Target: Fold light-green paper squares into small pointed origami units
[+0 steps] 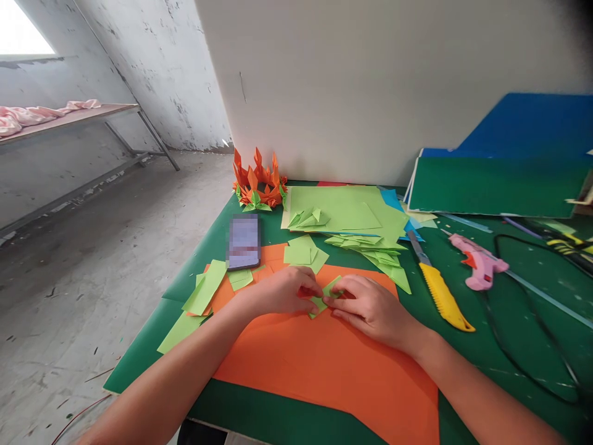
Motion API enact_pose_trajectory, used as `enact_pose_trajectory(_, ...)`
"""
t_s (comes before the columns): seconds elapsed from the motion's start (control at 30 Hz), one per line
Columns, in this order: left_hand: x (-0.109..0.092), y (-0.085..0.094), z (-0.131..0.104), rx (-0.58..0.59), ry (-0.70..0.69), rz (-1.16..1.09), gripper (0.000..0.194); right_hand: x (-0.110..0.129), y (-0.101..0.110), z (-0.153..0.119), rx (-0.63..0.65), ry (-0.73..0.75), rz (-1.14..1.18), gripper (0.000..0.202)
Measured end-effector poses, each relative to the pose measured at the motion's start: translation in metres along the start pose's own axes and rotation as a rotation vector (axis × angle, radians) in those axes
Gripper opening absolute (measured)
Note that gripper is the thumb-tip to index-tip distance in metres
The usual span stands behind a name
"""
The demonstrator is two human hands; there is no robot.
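Note:
A small piece of light green paper [328, 290] is held between my two hands, over a large orange sheet [324, 364]. My left hand [290, 290] pinches its left side with thumb and fingers. From the other side, my right hand [364, 303] grips it, fingertips close to those of the left. Fingers hide part of the paper, so its exact folds are unclear. Just beyond my hands lie loose green squares [303, 252] and a pile of folded green pieces [370, 247]. More green paper [206, 287] rests by my left forearm.
A phone [244, 241] lies left of centre, near an orange and green folded-paper crown [259, 185]. Green sheets [343, 207] are stacked at the back. To the right are a yellow-handled cutter [442, 293], a pink glue gun [479, 262] with its cord, and green boards [495, 185].

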State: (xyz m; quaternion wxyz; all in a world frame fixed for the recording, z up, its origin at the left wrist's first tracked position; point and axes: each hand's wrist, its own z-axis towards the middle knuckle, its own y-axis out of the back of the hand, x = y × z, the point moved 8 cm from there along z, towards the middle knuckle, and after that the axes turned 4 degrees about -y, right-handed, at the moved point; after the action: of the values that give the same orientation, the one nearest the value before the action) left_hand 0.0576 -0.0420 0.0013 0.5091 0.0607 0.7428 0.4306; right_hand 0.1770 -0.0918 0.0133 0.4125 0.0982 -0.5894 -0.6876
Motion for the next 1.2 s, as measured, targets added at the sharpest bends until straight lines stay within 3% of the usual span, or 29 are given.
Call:
enact_pose_trajectory(0.27,-0.007,0.000,0.001,-0.004,-0.022,0.034,0.019,0.000,-0.001,0.000,-0.011,-0.005,0.009,0.023)
enact_pose_trajectory(0.53,-0.010,-0.002,-0.002,0.016,-0.036,0.077,0.033,-0.002,-0.002,-0.002,-0.031,0.005,-0.003,0.022)
enact_pose_trajectory(0.77,-0.013,-0.003,-0.001,0.032,-0.047,0.124,0.032,-0.001,0.007,-0.004,-0.079,0.062,-0.058,0.021)
enact_pose_trajectory(1.2,-0.009,-0.004,-0.001,0.011,-0.045,0.079,0.016,0.021,-0.011,-0.002,0.042,0.131,0.016,0.024)
